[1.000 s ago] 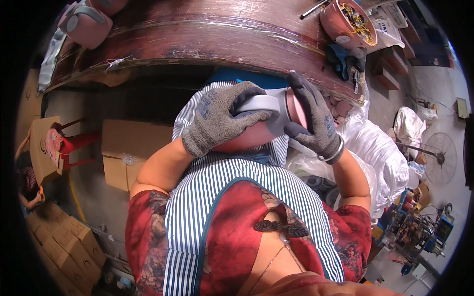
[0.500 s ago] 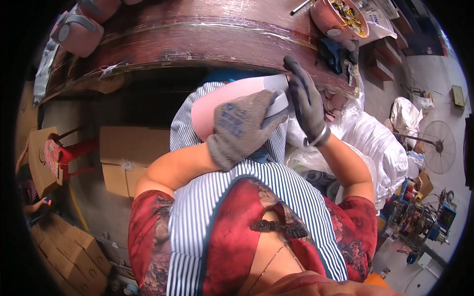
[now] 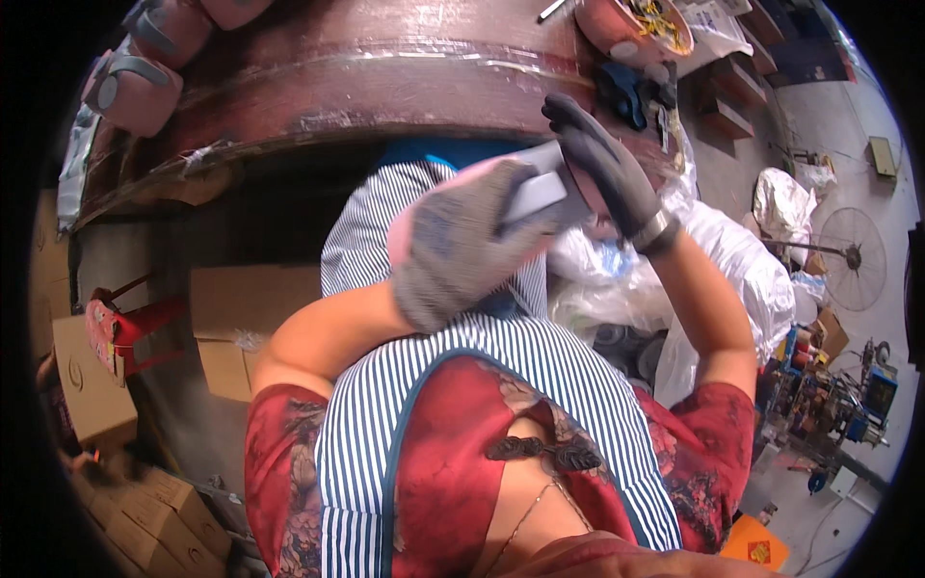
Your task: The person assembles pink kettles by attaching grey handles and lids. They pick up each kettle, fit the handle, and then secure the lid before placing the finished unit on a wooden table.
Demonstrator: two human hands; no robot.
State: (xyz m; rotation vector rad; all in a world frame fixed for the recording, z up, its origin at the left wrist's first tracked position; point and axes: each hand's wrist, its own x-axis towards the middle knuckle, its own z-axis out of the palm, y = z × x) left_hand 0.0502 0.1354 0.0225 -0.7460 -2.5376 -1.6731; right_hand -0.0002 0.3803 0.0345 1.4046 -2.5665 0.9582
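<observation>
A pink jug with a grey collar and handle (image 3: pixel 535 196) lies tilted across my lap, its grey end towards the right. My left hand (image 3: pixel 461 241), in a grey knitted glove, wraps round the jug's body beside the handle and hides much of the pink. My right hand (image 3: pixel 613 178), in a glove with dark fingers, is held against or just beside the jug's grey end. Its fingers are stretched out and point up and away from me. What lies under the right palm is partly hidden.
Ahead is a worn dark red table (image 3: pixel 405 87). Several pink jugs (image 3: pixel 137 93) stand at its far left, and a pink bowl (image 3: pixel 631 29) of yellow and dark bits at its far right. White plastic bags (image 3: pixel 718 270) lie to my right; a cardboard box (image 3: pixel 255 308) is at my left.
The jug has turned slightly and its grey end has tipped, showing more of the grey part. My right hand has moved a little right and its wrist has turned. My left hand still grips.
</observation>
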